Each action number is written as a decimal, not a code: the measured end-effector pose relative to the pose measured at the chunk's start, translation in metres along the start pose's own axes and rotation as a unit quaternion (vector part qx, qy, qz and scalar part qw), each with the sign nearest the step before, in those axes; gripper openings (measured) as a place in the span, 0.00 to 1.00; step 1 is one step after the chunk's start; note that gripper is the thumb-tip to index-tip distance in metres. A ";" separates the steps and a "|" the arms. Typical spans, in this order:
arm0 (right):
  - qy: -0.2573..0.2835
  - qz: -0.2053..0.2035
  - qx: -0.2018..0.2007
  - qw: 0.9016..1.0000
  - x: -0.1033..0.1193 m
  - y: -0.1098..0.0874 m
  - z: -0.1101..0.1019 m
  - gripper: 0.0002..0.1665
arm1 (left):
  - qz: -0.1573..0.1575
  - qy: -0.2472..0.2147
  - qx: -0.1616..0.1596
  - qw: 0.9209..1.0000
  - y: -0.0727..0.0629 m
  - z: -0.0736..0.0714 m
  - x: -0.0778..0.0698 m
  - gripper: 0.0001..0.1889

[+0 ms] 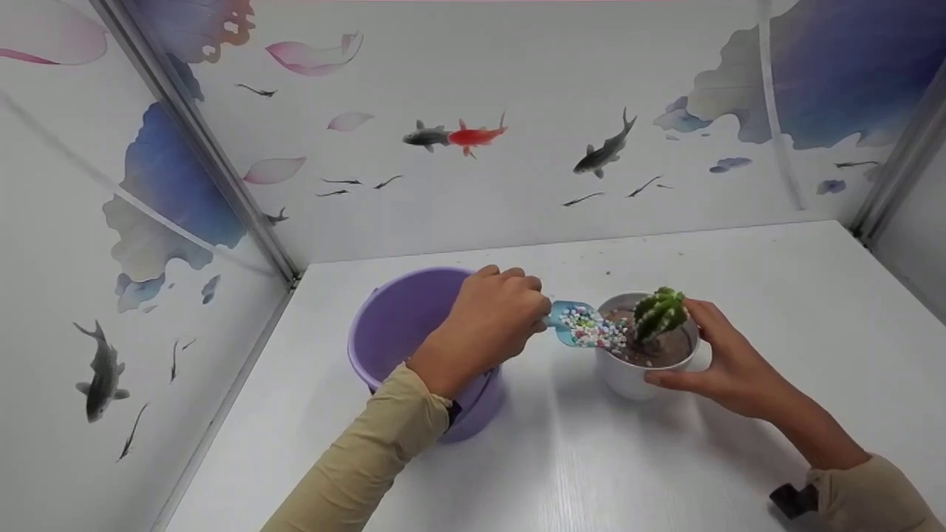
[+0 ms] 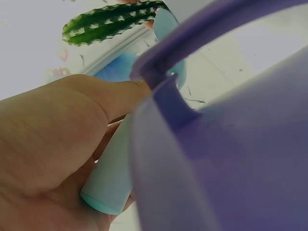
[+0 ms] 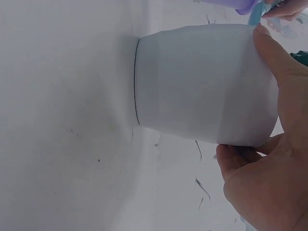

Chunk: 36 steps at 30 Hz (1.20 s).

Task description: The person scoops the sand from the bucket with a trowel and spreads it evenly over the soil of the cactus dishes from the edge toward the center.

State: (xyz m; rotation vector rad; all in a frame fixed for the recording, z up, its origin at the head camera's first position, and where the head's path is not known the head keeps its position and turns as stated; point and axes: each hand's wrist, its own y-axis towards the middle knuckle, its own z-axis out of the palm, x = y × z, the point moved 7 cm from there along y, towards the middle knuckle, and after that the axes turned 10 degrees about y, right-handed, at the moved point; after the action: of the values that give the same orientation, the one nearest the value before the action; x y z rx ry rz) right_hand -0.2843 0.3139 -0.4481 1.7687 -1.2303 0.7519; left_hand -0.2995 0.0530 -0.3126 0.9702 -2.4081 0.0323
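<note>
My left hand [image 1: 491,318] grips the pale handle of a small blue scoop [image 1: 563,334]. In the left wrist view the handle [image 2: 109,175] lies across the palm under curled fingers. Multicoloured pebbles [image 1: 589,327] fill the scoop, its lip over the rim of a white pot [image 1: 628,380]; some lie on the brown soil [image 1: 672,346]. A green cactus [image 1: 660,314] stands in that soil, leaning slightly right. My right hand [image 1: 739,369] holds the pot from the right, thumb in front and fingers behind. The right wrist view shows the pot's smooth side [image 3: 202,86] between thumb and fingers.
A purple bucket [image 1: 360,347] stands left of the pot, partly behind my left forearm; its handle [image 2: 202,36] crosses the left wrist view. The white table [image 1: 576,458] meets printed panels [image 1: 517,207] at the back and left. Small specks lie near the back edge.
</note>
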 end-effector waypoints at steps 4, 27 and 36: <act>-0.001 -0.004 -0.003 1.000 0.000 0.000 0.000 0.63 | -0.001 0.002 -0.001 1.000 0.000 0.000 0.000 0.06; 0.011 0.025 -0.047 0.999 0.004 0.000 0.012 0.71 | 0.004 -0.016 -0.001 1.000 -0.006 -0.003 -0.004 0.08; 0.013 0.022 -0.067 0.997 0.002 -0.001 0.018 0.74 | 0.002 -0.039 0.000 0.999 -0.007 -0.004 -0.003 0.06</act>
State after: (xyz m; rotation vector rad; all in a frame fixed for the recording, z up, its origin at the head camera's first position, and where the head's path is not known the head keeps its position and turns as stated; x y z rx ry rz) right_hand -0.2822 0.2977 -0.4551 1.6231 -1.2762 0.6990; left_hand -0.2915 0.0504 -0.3118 0.9846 -2.4800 -0.0031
